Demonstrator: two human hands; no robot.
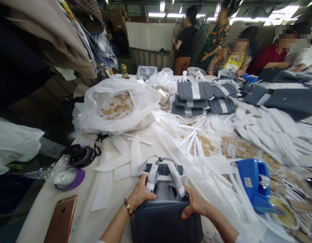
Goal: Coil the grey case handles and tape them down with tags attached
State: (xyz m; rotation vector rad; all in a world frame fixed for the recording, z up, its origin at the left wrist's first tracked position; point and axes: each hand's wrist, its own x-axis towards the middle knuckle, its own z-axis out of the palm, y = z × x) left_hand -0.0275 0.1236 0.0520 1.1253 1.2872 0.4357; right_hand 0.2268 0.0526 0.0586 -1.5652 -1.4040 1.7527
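A dark grey handbag (167, 222) lies on the table right in front of me, its handles (152, 173) wrapped in white padding and plastic. My left hand (140, 194) grips the bag's upper left edge, thumb on the near side of the opening. On the opposite edge, my right hand (195, 204) has its thumb pressed on the front and its fingers behind. Pale lining and plastic-wrapped parts show in the opening between the hands. Flat white foam strips (112, 165) lie just beyond my left hand.
At left are a phone (61, 219), a purple tape roll (69, 179) and a black cap-like item (81, 155). A plastic bag of tags (117, 106) stands behind. Stacked grey bags (193, 91) sit further back. A blue tape dispenser (254, 185) is at right. Several people stand or sit beyond.
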